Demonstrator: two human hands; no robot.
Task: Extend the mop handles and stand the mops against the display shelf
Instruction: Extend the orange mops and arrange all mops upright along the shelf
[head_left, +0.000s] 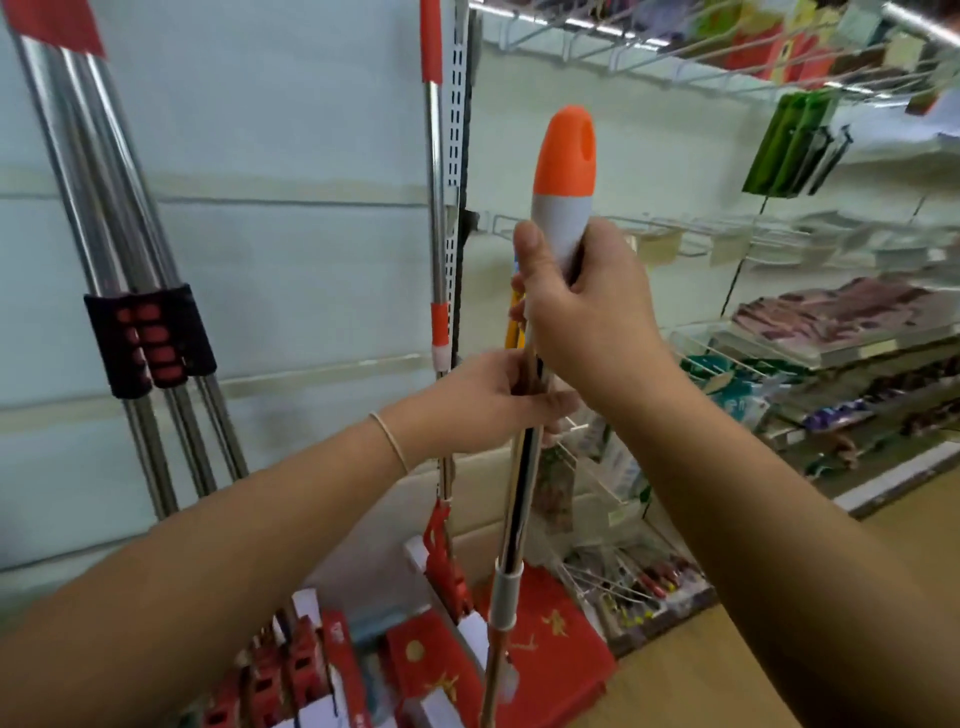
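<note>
I hold one mop upright in front of me. Its handle grip (565, 171) is orange at the top and grey below, on a shiny metal pole (519, 509) with a grey locking collar (505, 597) lower down. My right hand (582, 306) grips the grey base of the grip. My left hand (493, 400) is curled round the pole just below it. Another mop with a red-banded metal handle (435, 208) and a red head (445, 561) stands against the shelf upright. Three more steel handles with black-and-red collars (150, 338) lean at the left.
A white slotted shelf upright (457, 130) rises behind the mops. Wire shelves (810, 338) with packaged goods fill the right side. Red boxes (550, 654) and white mop heads sit on the floor below. Wooden floor (727, 675) shows at the lower right.
</note>
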